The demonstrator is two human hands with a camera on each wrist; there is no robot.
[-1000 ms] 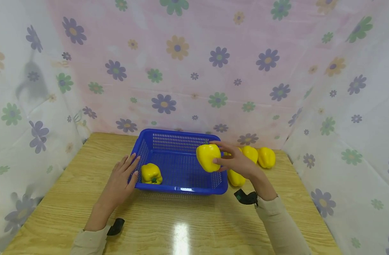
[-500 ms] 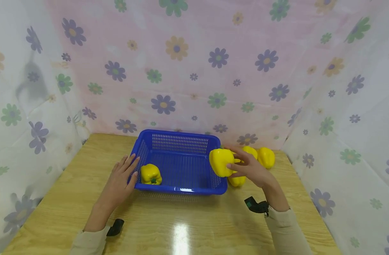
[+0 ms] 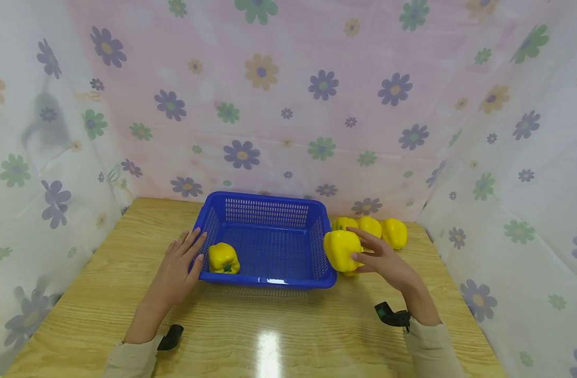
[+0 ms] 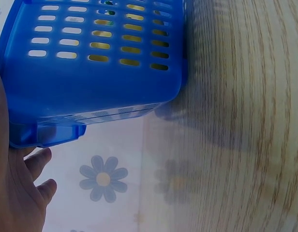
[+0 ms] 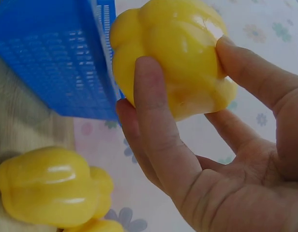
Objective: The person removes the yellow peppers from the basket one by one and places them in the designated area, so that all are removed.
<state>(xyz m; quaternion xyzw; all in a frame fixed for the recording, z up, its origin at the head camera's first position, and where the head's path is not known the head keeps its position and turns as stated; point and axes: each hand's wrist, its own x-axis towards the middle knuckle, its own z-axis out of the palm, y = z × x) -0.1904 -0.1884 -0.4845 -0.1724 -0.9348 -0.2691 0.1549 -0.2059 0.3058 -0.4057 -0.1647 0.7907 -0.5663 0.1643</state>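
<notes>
My right hand (image 3: pixel 386 262) pinches a yellow bell pepper (image 3: pixel 341 251) between thumb and fingertips, raised beside the right end of the blue plastic basket (image 3: pixel 264 281). In the right wrist view, the fingers curve round this pepper's lower end. My left hand (image 3: pixel 176 270) rests on the basket's left rim with its fingers extended. The left wrist view has that hand at the rim, partly cut off by the frame. Another yellow bell pepper (image 3: pixel 223 257) lies inside the basket, in the front left corner, stem toward me.
Right of the basket, several yellow bell peppers stand on the wooden table (image 3: pixel 231 336), among them one at the far right (image 3: pixel 394 233) and one beside it (image 3: pixel 370 227). Others are partly hidden by the held pepper. A flowered curtain (image 3: pixel 288 105) closes off the back and both sides.
My right hand has carried the held pepper rightward and slightly down, from over the basket's right part to beside its right rim. The left hand and basket have stayed in place.
</notes>
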